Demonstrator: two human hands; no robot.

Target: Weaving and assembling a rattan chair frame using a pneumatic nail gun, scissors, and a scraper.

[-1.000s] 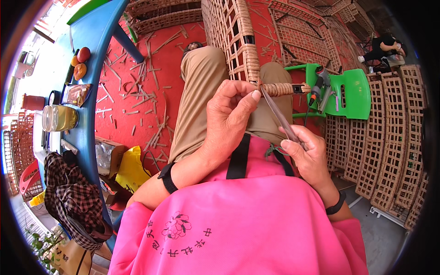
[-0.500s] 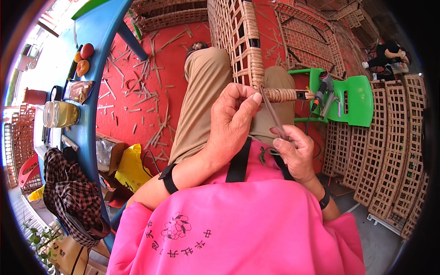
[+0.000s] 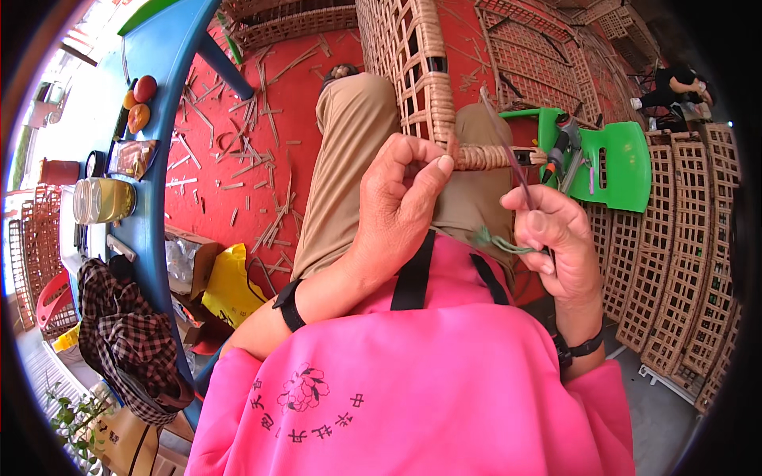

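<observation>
A woven wicker panel point(image 3: 422, 87) with open square gaps stands upright between my knees, its wrapped lower corner closest to me. My left hand point(image 3: 403, 194) is closed in a pinch at that corner, thumb and forefinger on a short end of wicker strip point(image 3: 453, 148). From the corner a wicker-wrapped bar point(image 3: 488, 157) runs to the right. Off to the right of it, my right hand point(image 3: 559, 238) grips a long, thin, flat blade-like tool point(image 3: 508, 143), its narrow tip pointing up and away. A green cord point(image 3: 500, 241) hangs by this hand's fingers.
A green plastic chair point(image 3: 623, 166) at right carries a corded power tool point(image 3: 565, 143). Woven panels point(image 3: 667, 262) lean beyond it. Cut strips point(image 3: 270, 127) litter the red floor. On the left, a blue table point(image 3: 151, 238) holds a jar point(image 3: 103, 200), fruit and a checked cloth point(image 3: 131, 341).
My right hand has moved right and away from the corner, taking the blade-like tool with it, now tilted more upright. The green cord has swung out. My left hand stays nearly in place.
</observation>
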